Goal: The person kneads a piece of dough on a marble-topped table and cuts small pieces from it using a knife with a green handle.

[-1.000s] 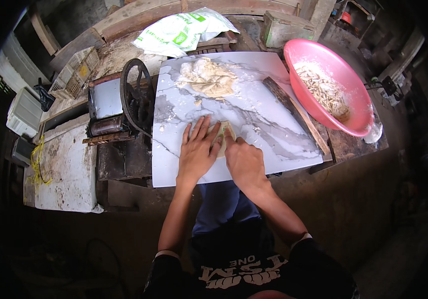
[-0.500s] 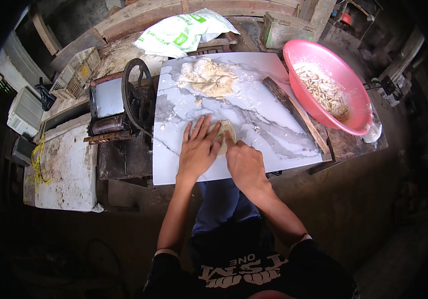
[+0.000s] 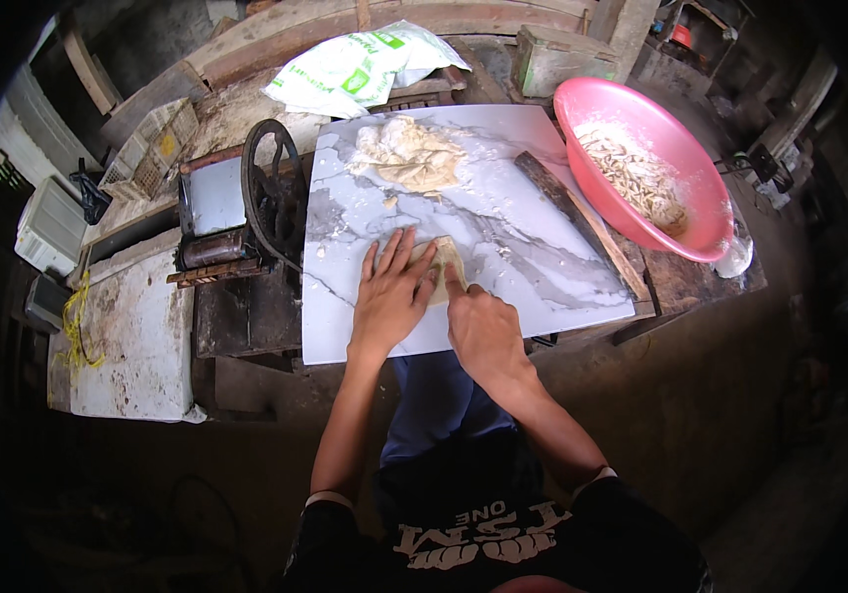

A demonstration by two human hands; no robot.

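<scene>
Iron crank machine point(image 3: 264, 198) stands at the slab's left edge. Left hand point(image 3: 389, 296) lies flat, fingers spread, pinning a small dough piece point(image 3: 444, 265), seemingly to steady it; right hand point(image 3: 483, 331) presses it with one extended finger. Marble-patterned slab point(image 3: 533, 257) is floury; pink basin point(image 3: 641, 168) sits right, in a dim, cluttered workshop.

1. The slab point(image 3: 533, 267) is white, veined with grey marbling and dusted with pale flour;
2. the small dough piece point(image 3: 447, 259) is pale tan; the dough heap point(image 3: 412, 155) is cream;
3. the basin point(image 3: 676, 138) is pink, holding beige strips point(image 3: 636, 178) in white flour;
4. the sack point(image 3: 355, 69) is white with green print;
5. the hand-crank machine point(image 3: 246, 212) is black and rusty brown.
</scene>
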